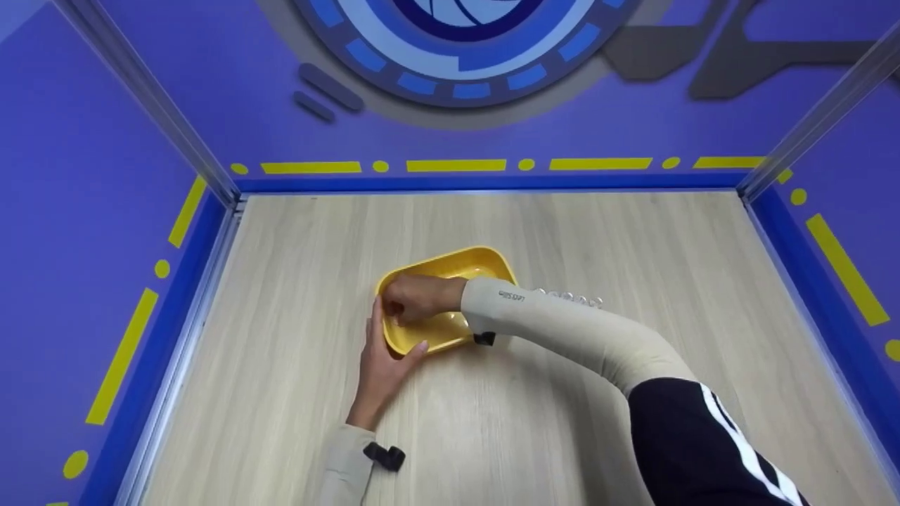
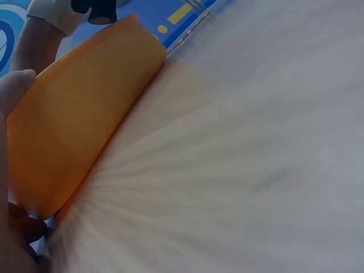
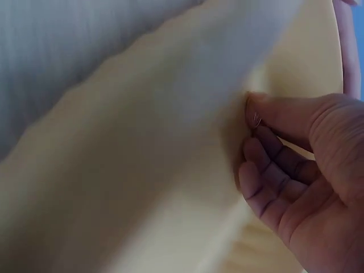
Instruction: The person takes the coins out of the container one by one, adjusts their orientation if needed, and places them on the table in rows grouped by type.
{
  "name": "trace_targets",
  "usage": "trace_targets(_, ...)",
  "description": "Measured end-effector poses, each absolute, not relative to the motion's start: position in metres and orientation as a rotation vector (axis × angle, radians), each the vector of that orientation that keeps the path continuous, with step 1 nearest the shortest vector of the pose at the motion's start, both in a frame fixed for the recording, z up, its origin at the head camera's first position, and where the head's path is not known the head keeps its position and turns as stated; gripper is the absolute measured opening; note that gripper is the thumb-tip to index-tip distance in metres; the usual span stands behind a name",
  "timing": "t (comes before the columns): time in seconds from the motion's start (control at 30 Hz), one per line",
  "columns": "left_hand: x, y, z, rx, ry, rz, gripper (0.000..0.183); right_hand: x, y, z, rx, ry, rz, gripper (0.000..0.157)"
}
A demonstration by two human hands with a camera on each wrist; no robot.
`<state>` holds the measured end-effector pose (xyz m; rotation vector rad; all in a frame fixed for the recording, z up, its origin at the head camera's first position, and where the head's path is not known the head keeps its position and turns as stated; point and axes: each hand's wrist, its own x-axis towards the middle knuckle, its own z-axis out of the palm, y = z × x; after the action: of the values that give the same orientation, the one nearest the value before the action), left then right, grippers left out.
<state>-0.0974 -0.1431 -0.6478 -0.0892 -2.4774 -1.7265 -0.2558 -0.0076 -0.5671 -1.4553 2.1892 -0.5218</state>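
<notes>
A yellow plastic tray (image 1: 439, 266) with rounded corners lies slightly turned on the wooden tabletop. My left hand (image 1: 383, 365) grips its near left corner, thumb at the near rim and fingers along the outer left wall. In the left wrist view the tray's outer side (image 2: 85, 108) rises beside the thumb (image 2: 17, 85). My right hand (image 1: 418, 299) is inside the tray at its left end. Its thumb and index finger pinch a tiny shiny wire piece (image 3: 256, 119), mostly hidden by the fingertips; I cannot tell its kind.
Several small shiny rings (image 1: 568, 297) lie in a row just beyond my right forearm, right of the tray. Blue-purple printed panels (image 1: 457, 140) wall the tabletop (image 1: 295, 281) at the back and both sides, with metal posts in the corners. My right arm crosses over the tray's right end.
</notes>
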Motion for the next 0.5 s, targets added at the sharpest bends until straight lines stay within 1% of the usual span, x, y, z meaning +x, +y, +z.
trace_targets(0.23, -0.097, -0.142, -0.646, -0.092, -2.475, -1.715, 0.117, -0.252, -0.008, -0.565, -1.403, 2.2, -0.433, 0.014)
trace_targets(0.4, -0.097, -0.141, -0.645, -0.077, -2.487, -1.682, 0.116, -0.255, -0.002, -0.558, -1.385, 2.183, -0.418, 0.007)
trace_targets(0.5, -0.096, -0.142, -0.645, -0.059, -2.496, -1.668, 0.116, -0.259, 0.003, -0.551, -1.359, 2.179, -0.44, 0.005)
